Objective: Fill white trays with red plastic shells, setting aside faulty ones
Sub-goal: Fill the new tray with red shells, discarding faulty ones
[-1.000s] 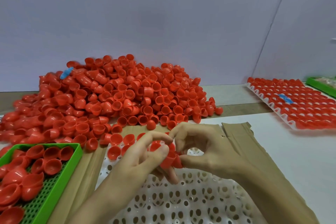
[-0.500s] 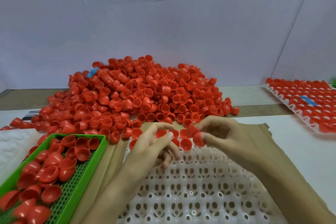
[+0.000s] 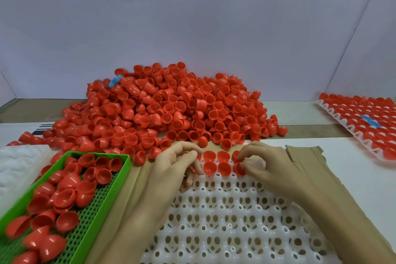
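Head view, looking down at the bench. White tray (image 3: 225, 221) lies nearest me on brown cardboard (image 3: 304, 154), most of its pockets bare. Seated shells (image 3: 216, 163) fill a short stretch of the two far rows, open sides up. Right hand (image 3: 263, 165) is over the tray's far edge, thumb and fingertips closed in a pinch on an end shell (image 3: 238, 169) just right of the seated ones. Left hand (image 3: 173, 165) sits at the left of those rows, fingers curled round a tucked shell (image 3: 192, 170); I see only a red edge of it between the fingers. Loose pile of red shells (image 3: 162, 109) is heaped beyond the tray against the wall, a blue scrap (image 3: 114, 81) on its upper left. Green tray (image 3: 102, 210) to the left holds scattered shells. Filled tray (image 3: 334, 118) lies far right, well apart from both hands.
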